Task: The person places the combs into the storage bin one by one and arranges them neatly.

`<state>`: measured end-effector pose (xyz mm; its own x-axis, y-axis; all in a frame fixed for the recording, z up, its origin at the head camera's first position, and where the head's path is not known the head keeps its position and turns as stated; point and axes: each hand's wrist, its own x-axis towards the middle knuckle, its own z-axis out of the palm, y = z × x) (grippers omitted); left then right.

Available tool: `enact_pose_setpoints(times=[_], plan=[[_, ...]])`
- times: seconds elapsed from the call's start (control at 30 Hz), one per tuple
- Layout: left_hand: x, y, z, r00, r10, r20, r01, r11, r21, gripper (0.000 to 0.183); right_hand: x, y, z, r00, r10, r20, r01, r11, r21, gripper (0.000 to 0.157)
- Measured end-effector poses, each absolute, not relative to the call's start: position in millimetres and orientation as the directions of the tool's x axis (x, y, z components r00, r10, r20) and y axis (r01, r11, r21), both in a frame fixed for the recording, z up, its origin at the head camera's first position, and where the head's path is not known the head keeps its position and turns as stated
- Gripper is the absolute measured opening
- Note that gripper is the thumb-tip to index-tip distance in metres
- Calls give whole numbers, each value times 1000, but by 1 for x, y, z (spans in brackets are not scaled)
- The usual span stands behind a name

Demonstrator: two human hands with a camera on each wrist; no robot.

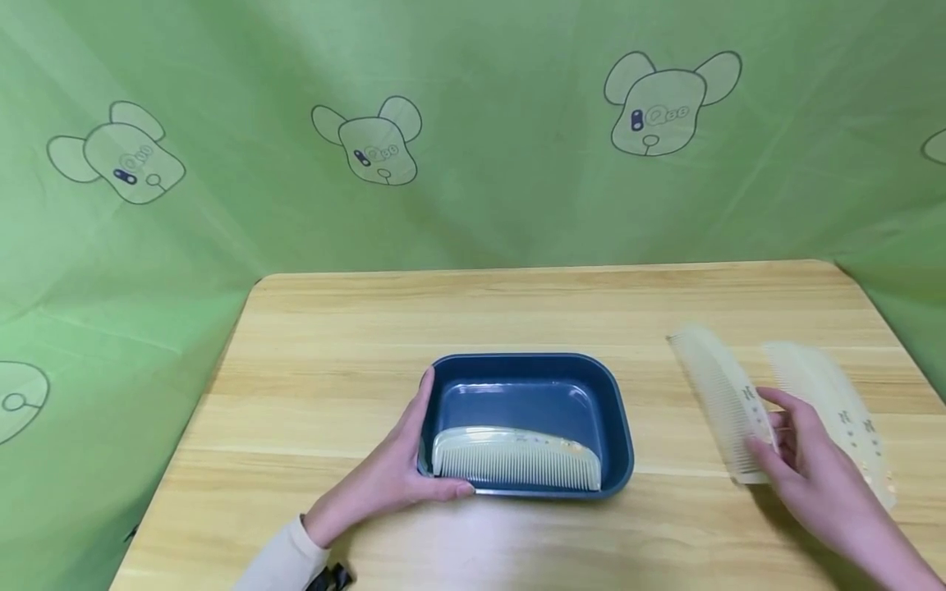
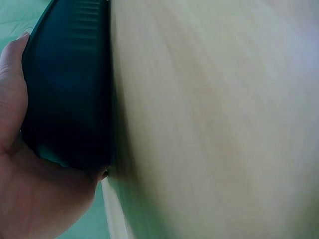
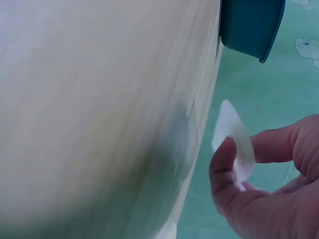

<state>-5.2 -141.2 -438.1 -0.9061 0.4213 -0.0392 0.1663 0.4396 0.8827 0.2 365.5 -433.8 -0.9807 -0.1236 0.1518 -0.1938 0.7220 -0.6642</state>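
A dark blue rectangular tub [image 1: 510, 368] stands on the table, and one pale, translucent comb [image 1: 517, 461] lies along its front side, teeth toward the front. My left hand [image 1: 402, 460] grips the tub's near left corner, thumb along the front rim and fingers up the left side. In the left wrist view that hand [image 2: 45, 194] wraps the tub's outer wall [image 2: 70, 84]. To the right, my right hand [image 1: 809, 464] pinches a second comb [image 1: 713, 382] by its curved back, raised off the table. The right wrist view shows this comb [image 3: 232, 129] between thumb and fingers.
More pale combs [image 1: 820, 382] lie overlapping on the wooden table [image 1: 355, 328], partly behind my right hand. Green cloth [image 1: 502, 213] with bear-head outlines hangs behind and beside the table. A small black object [image 1: 331, 577] is at my left sleeve.
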Motion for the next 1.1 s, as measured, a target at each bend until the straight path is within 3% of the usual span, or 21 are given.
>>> enact_pose_setpoints(times=[0.27, 0.8, 1.1], plan=[[-7, -141, -437, -906, 421, -37, 165, 433, 886, 148, -6, 356, -432, -971, -140, 193, -238, 582, -777, 68], [-4, -139, -435, -907, 415, -64, 138, 438, 888, 148, -9, 344, -418, -975, -151, 162, -217, 495, -841, 63], [-4, -139, -436, -908, 415, -63, 142, 445, 884, 148, -11, 328, -414, -982, -154, 106, -167, 472, -866, 52]])
